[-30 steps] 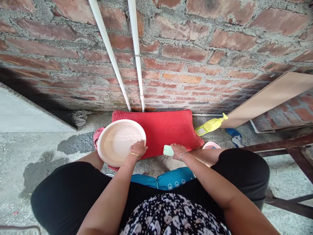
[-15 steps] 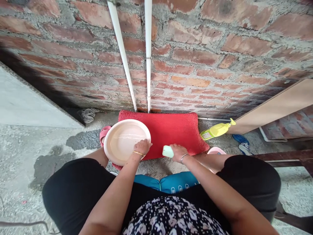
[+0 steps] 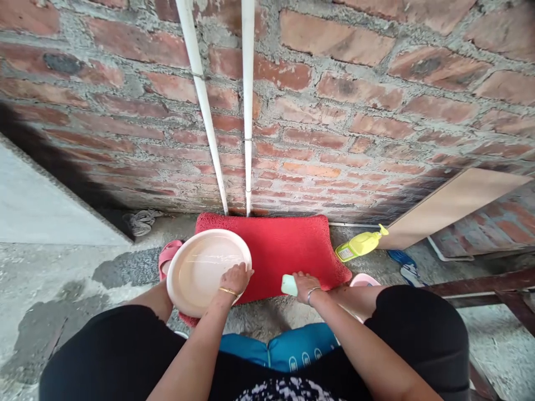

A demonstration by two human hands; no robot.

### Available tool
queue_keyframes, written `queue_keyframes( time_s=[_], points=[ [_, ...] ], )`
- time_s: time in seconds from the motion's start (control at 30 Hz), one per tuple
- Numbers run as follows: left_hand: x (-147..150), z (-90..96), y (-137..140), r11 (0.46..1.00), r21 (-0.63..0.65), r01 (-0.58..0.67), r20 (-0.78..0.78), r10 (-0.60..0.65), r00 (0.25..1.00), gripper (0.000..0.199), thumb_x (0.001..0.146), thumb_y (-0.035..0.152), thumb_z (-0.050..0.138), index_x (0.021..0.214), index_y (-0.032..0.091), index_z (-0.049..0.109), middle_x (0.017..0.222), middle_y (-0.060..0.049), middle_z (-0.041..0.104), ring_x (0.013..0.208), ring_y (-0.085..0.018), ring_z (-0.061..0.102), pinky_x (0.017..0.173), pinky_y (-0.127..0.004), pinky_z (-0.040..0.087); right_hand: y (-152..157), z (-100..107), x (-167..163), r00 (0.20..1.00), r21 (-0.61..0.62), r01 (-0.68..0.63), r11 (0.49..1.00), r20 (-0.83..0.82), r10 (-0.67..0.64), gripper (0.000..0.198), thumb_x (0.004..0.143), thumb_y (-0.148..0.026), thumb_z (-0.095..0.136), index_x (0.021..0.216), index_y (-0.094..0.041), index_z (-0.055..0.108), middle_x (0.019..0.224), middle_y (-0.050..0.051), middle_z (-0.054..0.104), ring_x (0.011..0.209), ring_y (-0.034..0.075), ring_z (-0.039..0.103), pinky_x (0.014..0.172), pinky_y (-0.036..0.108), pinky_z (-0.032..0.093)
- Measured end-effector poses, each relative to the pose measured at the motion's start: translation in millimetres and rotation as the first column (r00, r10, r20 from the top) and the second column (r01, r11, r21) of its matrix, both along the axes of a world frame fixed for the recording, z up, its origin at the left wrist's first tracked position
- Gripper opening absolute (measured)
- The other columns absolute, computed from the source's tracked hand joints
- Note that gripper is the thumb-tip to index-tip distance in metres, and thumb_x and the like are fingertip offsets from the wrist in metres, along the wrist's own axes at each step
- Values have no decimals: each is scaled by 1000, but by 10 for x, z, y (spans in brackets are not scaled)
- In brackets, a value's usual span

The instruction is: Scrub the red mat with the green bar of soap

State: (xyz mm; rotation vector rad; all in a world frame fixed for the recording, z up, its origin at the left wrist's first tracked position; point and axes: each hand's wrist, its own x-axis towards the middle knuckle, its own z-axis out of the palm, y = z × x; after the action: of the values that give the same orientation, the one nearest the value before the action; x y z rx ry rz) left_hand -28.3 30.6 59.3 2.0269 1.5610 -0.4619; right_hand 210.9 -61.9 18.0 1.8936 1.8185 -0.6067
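Note:
A cream plastic basin (image 3: 178, 295) with shallow water in it stands tilted over the left part of a red mat (image 3: 288, 245). My left hand (image 3: 234, 278) is closed over the basin's right rim, its thumb side towards the mat. My right hand (image 3: 306, 287) grips a pale green block (image 3: 289, 285), in looks like a bar of soap or a brush; its kind cannot be told. That block is above the front edge of the mat, apart from the basin. The fingertips of the right hand are partly hidden behind the block.
Beyond the mat rises a brick wall (image 3: 301, 139) with two white pipes (image 3: 248, 111). A yellow pump bottle (image 3: 359, 246) lies at the mat's right end. A tan board (image 3: 447, 209) leans at right. Near my legs are a blue bundle (image 3: 292, 345) and a grey rag (image 3: 142, 221).
The camera has tipped upward, so everything sits lower in the picture. Against the mat, my right hand with the pale green block has shifted slightly right. My left hand stays on the rim.

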Motion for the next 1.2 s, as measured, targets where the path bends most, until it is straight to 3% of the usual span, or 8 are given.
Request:
queue_keyframes(
  time_s=[0.13, 0.37, 0.47, 0.63, 0.8, 0.9, 1.0, 1.2],
  points=[
    [-35, 15, 16, 1000, 2, -1, 11, 1, 1000, 40, 89, 42, 34, 114, 17, 52, 115, -14, 59, 106, -26, 57, 85, -37, 44, 116, 182, 134, 996, 50, 63, 997, 67, -66, 57, 61, -20, 67, 116, -17, 53, 108, 13, 59, 97, 27, 58, 84, 38, 42],
    [-91, -6, 56, 998, 21, -65, 20, 65, 998, 43, 89, 47, 32, 117, 18, 48, 115, -13, 59, 105, -24, 58, 86, -36, 43, 565, 76, -860, 976, 53, -59, 997, -208, 69, 77, 56, -28, 71, 128, -22, 44, 121, 12, 52, 110, 29, 51, 92, 39, 38],
    [-76, -4, 43, 993, 69, -99, 18, 98, 995, 46, 90, 49, 29, 121, 18, 44, 114, -13, 60, 104, -22, 59, 86, -34, 43, 610, -69, -987, 959, 47, -107, 993, -258, 115, 82, 57, -28, 70, 133, -21, 40, 126, 15, 48, 114, 31, 48, 96, 42, 34],
    [5, -35, 31, 988, 99, -119, 8, 119, 993, 47, 92, 48, 25, 126, 18, 40, 117, -13, 58, 104, -21, 58, 86, -32, 43, 475, -45, -223, 984, 76, -66, 995, -158, 78, 72, 60, -22, 67, 129, -23, 45, 118, 11, 52, 106, 27, 53, 90, 39, 38],
    [102, -107, -24, 979, 130, -156, 14, 156, 988, 48, 91, 49, 28, 127, 20, 40, 120, -13, 55, 104, -21, 58, 85, -31, 44, 144, 230, 908, 985, 78, 162, 984, 53, -167, 58, 61, -23, 69, 117, -20, 53, 113, 12, 53, 100, 28, 54, 84, 37, 40],
    [140, -215, -112, 974, 171, -149, 3, 151, 988, 54, 89, 51, 31, 131, 18, 38, 120, -14, 54, 104, -23, 57, 84, -31, 45, 45, 338, 1188, 962, 145, 263, 954, 37, -271, 58, 63, -28, 70, 118, -21, 51, 114, 12, 53, 101, 28, 52, 82, 36, 39],
    [168, -356, -214, 972, 206, -115, -17, 121, 992, 58, 89, 52, 32, 134, 16, 36, 121, -16, 52, 105, -24, 56, 83, -33, 47, 180, 339, 985, 964, 168, 266, 949, -29, -265, 60, 65, -27, 65, 123, -24, 47, 113, 9, 52, 96, 25, 53, 82, 33, 38],
    [213, -576, -304, 961, 262, -94, -55, 112, 992, 53, 91, 42, 31, 137, 15, 35, 119, -17, 53, 102, -23, 56, 81, -31, 48, 690, 65, -130, 978, 237, 73, 969, -205, -24, 68, 70, -31, 59, 134, -30, 37, 117, 7, 50, 103, 24, 48, 89, 35, 31]
  ],
)
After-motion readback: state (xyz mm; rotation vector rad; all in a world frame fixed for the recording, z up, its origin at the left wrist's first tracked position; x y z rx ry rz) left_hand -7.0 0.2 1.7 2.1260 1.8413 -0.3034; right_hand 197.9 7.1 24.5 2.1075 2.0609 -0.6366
